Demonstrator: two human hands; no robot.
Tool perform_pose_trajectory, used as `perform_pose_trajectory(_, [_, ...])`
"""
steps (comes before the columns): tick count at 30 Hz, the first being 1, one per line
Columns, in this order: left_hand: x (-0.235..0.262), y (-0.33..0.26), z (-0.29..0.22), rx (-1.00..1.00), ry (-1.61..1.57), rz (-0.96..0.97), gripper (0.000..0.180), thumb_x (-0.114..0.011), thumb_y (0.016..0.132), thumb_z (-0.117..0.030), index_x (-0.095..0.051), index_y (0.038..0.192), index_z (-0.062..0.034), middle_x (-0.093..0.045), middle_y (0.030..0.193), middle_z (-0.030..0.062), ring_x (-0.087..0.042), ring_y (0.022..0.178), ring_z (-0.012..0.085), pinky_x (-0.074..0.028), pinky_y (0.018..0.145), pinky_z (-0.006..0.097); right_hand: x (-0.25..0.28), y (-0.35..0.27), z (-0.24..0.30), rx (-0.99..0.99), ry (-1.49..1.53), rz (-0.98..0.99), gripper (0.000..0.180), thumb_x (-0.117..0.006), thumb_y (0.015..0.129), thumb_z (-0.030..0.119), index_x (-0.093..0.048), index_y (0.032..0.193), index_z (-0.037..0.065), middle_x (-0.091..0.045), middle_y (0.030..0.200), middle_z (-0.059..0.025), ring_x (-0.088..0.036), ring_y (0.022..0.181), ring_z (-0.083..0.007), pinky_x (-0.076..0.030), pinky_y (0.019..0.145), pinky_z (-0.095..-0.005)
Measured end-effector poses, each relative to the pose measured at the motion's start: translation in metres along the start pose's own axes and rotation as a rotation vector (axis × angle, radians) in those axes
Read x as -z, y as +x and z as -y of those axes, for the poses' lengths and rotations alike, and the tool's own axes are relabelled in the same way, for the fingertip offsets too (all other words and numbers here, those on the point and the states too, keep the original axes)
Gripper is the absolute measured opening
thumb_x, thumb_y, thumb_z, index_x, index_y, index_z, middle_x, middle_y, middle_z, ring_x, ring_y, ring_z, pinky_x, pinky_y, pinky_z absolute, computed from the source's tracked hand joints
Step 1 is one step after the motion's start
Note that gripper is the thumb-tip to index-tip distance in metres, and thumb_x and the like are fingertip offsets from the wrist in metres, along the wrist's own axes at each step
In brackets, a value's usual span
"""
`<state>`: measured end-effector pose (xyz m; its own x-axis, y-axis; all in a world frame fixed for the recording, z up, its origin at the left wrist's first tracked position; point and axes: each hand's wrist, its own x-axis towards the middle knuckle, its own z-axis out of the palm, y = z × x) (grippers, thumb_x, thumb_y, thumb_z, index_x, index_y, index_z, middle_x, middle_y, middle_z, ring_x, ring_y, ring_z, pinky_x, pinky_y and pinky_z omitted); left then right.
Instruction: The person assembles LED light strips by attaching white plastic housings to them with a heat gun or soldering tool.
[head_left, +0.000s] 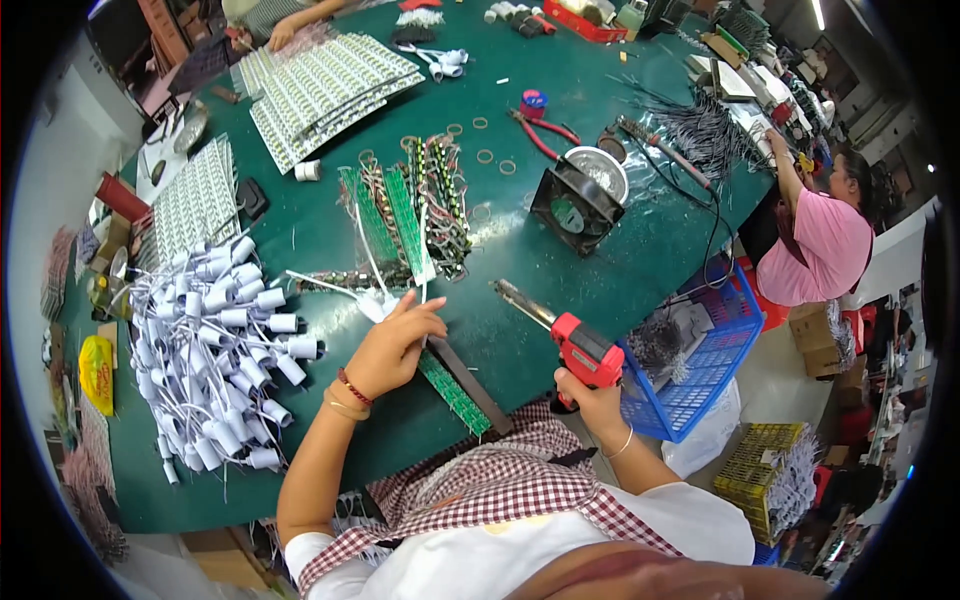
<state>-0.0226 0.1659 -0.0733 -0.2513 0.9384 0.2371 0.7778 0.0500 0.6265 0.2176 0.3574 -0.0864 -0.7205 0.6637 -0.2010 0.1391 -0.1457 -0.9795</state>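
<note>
Gripping red tool w/ R hand, L hand half-curled @ wire.

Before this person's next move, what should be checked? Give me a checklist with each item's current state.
1. Red gun held in right hand: ok.
2. Gun's tip apart from left hand: ok, a gap shows.
3. Tip touching green board: not ok if contact is wanted; they are apart.
4. Left hand's grip on the white piece: cannot tell, contact is hidden.
5. Tip hot: cannot tell.
6. Fan spinning: cannot tell.
</note>
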Motion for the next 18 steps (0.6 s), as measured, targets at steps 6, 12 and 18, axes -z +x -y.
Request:
perform_pose_trajectory(6, [0.017, -0.028, 0.013, 0.344, 0.340, -0.564, 0.030, -0.050, 0.073, 0.008, -0.058, 0.100, -0.0025, -0.054, 0.114, 0.0123, -0.046, 0.120, 0.0341, -0.031, 0.104, 0.050, 0.002, 0.005, -0.005, 0.056, 0.001, -0.082, 0.013, -0.073, 0.078, 0.012, -0.062, 0.079, 0.004, -0.057, 0.063, 0.0029, -0.049, 0.053, -0.0038, -0.040, 0.051, -0.0216])
perform_pose_trajectory(12, [0.028, -0.118, 0.035, 0.888, 1.081, -0.201, 0.026, -0.059, 0.077, -0.006, -0.060, 0.103, -0.0055, -0.055, 0.113, 0.0121, -0.047, 0.115, 0.0311, -0.027, 0.104, 0.051, 0.004, 0.013, -0.023, 0.012, -0.055, -0.026, 0.029, -0.078, 0.075, 0.024, -0.064, 0.090, 0.004, -0.061, 0.081, 0.0003, -0.054, 0.071, -0.0087, -0.043, 0.068, -0.0257])
perform_pose_trajectory(18, [0.034, -0.100, 0.010, 0.538, 0.702, -0.531, 0.017, -0.057, 0.079, -0.001, -0.056, 0.096, -0.0007, -0.056, 0.099, 0.0143, -0.055, 0.094, 0.0356, -0.041, 0.088, 0.046, -0.009, 0.006, 0.010, 0.043, -0.025, -0.032, 0.017, -0.075, 0.076, 0.014, -0.064, 0.085, 0.004, -0.061, 0.067, 0.0008, -0.055, 0.055, -0.0080, -0.045, 0.052, -0.0230])
